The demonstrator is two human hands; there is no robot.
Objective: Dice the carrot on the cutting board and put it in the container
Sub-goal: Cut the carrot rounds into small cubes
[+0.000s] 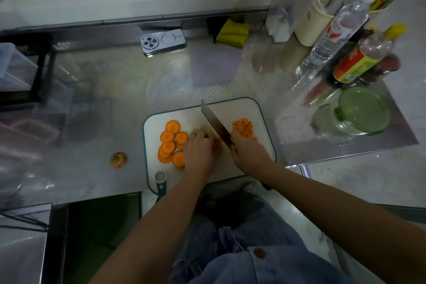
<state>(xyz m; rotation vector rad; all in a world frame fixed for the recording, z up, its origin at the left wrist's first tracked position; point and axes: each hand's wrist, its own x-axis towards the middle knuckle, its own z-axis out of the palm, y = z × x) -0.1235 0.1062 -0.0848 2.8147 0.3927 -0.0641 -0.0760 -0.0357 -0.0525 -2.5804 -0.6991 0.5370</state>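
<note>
Counter (129, 90) is looking like shiny embossed metal, cutting board (258, 122) is showing matt white plastic, knife (212, 120) is gleaming smooth metal, container (364, 110) at right is shining glossy, see-through green.

Both bare forearms reach forward; left grip (199, 148) curls knuckles-up over carrot pieces (217, 143), right grip (247, 150) is wrapped round the knife (214, 122) handle
</note>
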